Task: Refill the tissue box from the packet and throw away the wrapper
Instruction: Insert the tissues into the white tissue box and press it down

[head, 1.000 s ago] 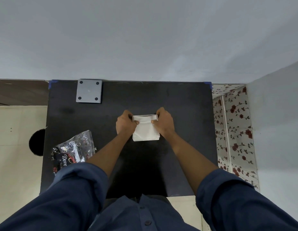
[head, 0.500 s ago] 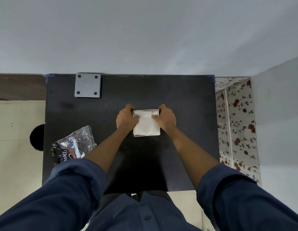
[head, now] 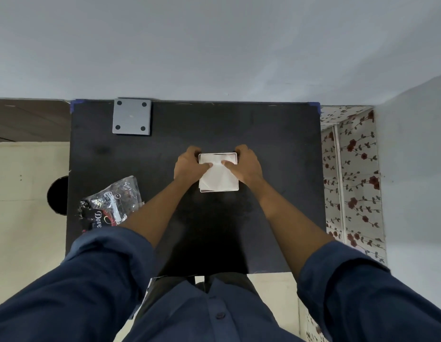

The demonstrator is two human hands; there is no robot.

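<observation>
Tissues now pressed down inside the box.

Your left hand [head: 189,166] and right hand [head: 246,166] grip the tissue box [head: 218,190] mid-bench, thumbs pushing the stack [head: 218,176] that stood proud a second ago; wrapper [head: 113,201] (near-left) awaits binning.

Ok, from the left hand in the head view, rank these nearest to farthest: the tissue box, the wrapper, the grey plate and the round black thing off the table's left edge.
1. tissue box: touching the left hand, on its right.
2. grey plate: far left corner of the table.
3. wrapper: left, near table edge; close to the plate's rank.
4. round black thing: beyond the table's left edge.
</observation>
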